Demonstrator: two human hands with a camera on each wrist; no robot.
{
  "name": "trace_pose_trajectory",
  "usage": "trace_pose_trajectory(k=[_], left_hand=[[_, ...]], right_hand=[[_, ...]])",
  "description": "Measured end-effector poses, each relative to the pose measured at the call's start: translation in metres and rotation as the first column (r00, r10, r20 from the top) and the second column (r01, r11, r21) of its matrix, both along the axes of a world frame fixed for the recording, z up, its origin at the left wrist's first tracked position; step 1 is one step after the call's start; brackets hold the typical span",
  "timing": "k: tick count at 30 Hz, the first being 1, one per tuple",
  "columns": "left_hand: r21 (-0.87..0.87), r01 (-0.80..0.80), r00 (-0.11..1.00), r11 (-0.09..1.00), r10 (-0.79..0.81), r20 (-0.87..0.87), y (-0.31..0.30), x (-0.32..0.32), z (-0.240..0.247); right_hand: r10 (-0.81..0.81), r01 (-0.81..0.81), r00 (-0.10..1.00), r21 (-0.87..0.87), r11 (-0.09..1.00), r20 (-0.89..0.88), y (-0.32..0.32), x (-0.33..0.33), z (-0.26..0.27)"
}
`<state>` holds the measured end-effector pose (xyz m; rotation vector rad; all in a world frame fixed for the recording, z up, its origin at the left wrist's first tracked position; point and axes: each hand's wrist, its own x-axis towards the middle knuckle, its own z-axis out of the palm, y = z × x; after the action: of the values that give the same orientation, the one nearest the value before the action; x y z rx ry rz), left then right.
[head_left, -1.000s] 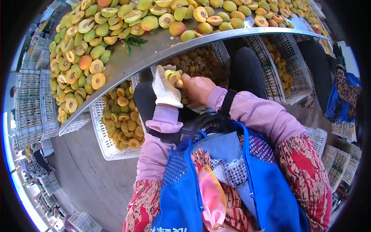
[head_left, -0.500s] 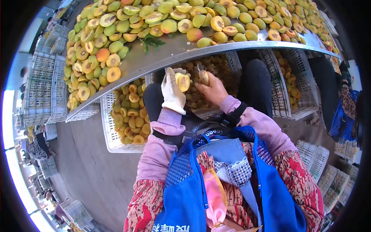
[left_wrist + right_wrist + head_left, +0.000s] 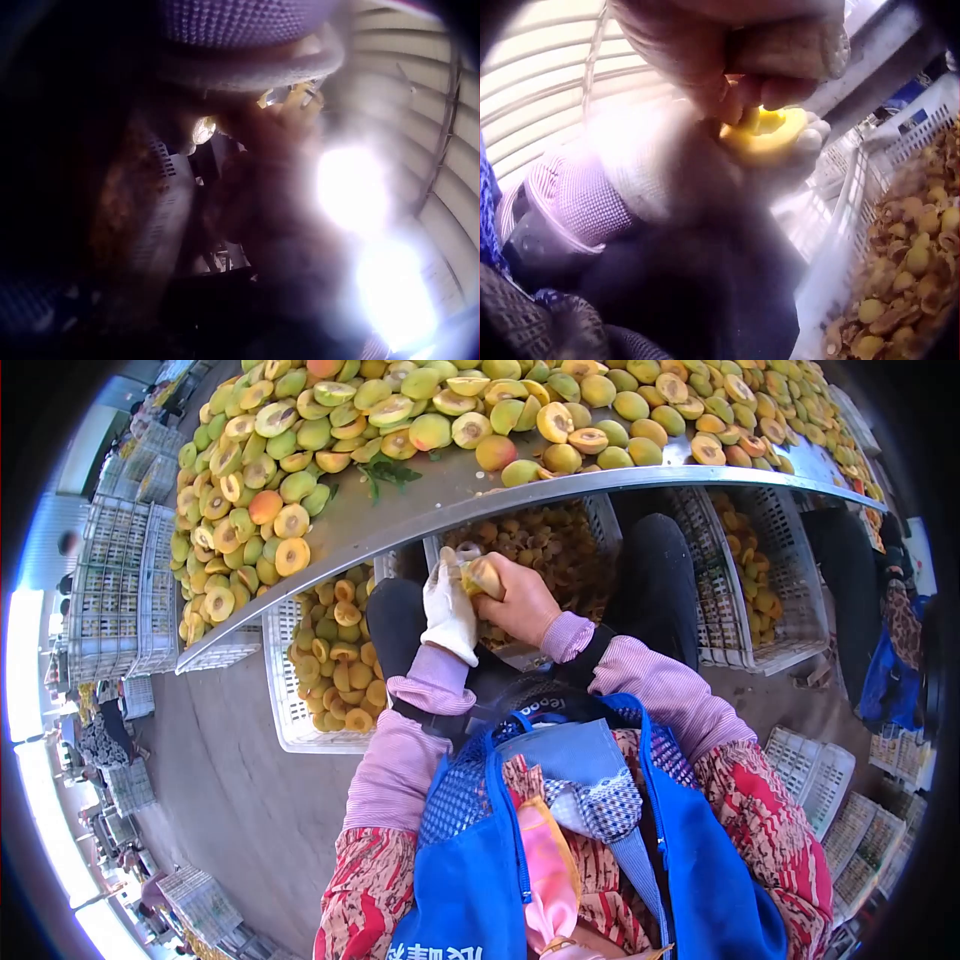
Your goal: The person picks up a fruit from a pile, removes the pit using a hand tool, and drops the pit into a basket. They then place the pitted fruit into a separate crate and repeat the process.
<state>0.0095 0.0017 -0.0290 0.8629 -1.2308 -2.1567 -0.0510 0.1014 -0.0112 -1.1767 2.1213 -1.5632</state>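
My gloved left hand (image 3: 447, 610) holds an apricot half (image 3: 776, 146), its hollowed cut face showing yellow in the right wrist view. Bare and curled, my right hand (image 3: 522, 598) meets it from the right and grips a small pitting knife, mostly hidden by the fingers now. In the right wrist view, the right fingers (image 3: 739, 97) reach right at the fruit's hollow. Both hands are over my lap, in front of a crate (image 3: 855, 217) of brownish apricot scraps. The left wrist view is dark and glaring, with little of the hands visible.
Above my hands runs the metal table's edge (image 3: 620, 476); halved apricots (image 3: 270, 510) are heaped on the table. A white crate (image 3: 283, 700) of apricot halves stands at left, another crate (image 3: 795, 625) at right. Stacked crates (image 3: 110, 580) line the far left. Another person's leg (image 3: 845, 590) is at right.
Half a second ago the hands were apart, showing the knife's blade and pale handle beside the apricot half. Now the right hand has moved left, back against the fruit and glove.
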Motion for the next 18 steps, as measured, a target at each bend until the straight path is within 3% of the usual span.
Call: trace_pose_trajectory(k=[1, 2, 3, 5, 6, 7, 9, 11, 12, 13, 14, 18], left_hand=[[-0.104, -0.028, 0.998, 0.994, 0.034, 0.058, 0.001, 0.0, 0.004], [-0.18, -0.054, 0.997, 0.982, 0.064, 0.052, 0.004, 0.0, 0.02], [0.018, -0.158, 0.987, 0.987, 0.159, -0.03, 0.001, 0.0, 0.029], [-0.066, -0.194, 0.98, 0.979, 0.19, -0.058, -0.004, 0.004, 0.046], [-0.087, -0.156, 0.988, 0.984, 0.156, -0.003, -0.001, 0.005, 0.054], [-0.14, -0.135, 0.991, 0.981, 0.137, 0.005, -0.003, 0.006, 0.05], [-0.268, -0.092, 0.991, 0.959, 0.114, 0.067, -0.007, 0.009, 0.043], [-0.24, -0.074, 0.99, 0.968, 0.101, 0.099, -0.008, 0.008, 0.039], [-0.209, -0.054, 0.988, 0.976, 0.082, 0.128, -0.007, 0.007, 0.035], [-0.204, -0.05, 0.988, 0.978, 0.078, 0.131, -0.007, 0.007, 0.029], [-0.22, -0.078, 0.986, 0.972, 0.107, 0.127, -0.007, 0.006, 0.022], [-0.243, -0.116, 0.985, 0.963, 0.143, 0.095, -0.007, 0.008, 0.007]], right_hand=[[0.011, 0.028, 0.943, -0.111, 0.993, 0.332, -0.001, 0.001, -0.004], [0.012, -0.038, 0.583, 0.012, 0.999, 0.813, 0.007, 0.0, 0.023], [0.012, -0.04, 0.579, 0.014, 0.999, 0.815, 0.009, -0.001, 0.016], [0.083, -0.044, 0.321, -0.072, 0.996, 0.943, 0.01, -0.004, 0.005], [0.05, -0.072, 0.386, -0.024, 0.997, 0.921, 0.01, -0.001, 0.005], [0.052, -0.085, 0.375, -0.021, 0.996, 0.926, 0.007, 0.003, 0.01], [0.084, 0.022, 0.474, -0.107, 0.994, 0.876, -0.002, 0.004, 0.017], [0.085, -0.02, 0.527, -0.087, 0.996, 0.846, -0.007, -0.004, 0.009], [0.072, -0.036, 0.868, -0.083, 0.996, 0.492, -0.012, -0.007, -0.005], [0.049, -0.047, 0.999, -0.069, 0.996, 0.017, -0.015, -0.008, -0.002], [0.067, -0.08, 0.991, 0.114, 0.99, 0.118, -0.011, -0.005, 0.008], [0.013, -0.014, 1.0, 0.135, 0.991, 0.011, -0.011, 0.005, 0.003]])
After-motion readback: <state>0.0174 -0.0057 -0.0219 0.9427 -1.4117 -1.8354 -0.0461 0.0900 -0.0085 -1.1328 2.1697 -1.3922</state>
